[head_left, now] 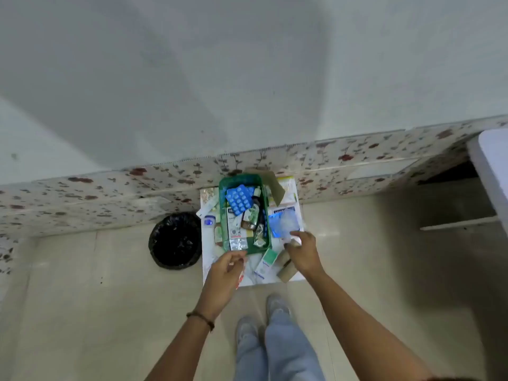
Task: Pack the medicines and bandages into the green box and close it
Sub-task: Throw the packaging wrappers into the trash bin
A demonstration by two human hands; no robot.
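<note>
The green box stands open on a white sheet, filled with a blue blister pack, small bottles and a silver pill strip. My right hand pinches the near edge of a blue and white plastic packet, right of the box. My left hand hovers at the box's near rim with fingers curled. A red and white item peeks from under it; whether it is held is unclear. Loose cartons, a tan roll and tubes lie around the box.
A black-lined bin sits on the floor left of the sheet. A floral tiled ledge runs behind the box under a plain wall. A white table stands far right. My feet are just before the sheet.
</note>
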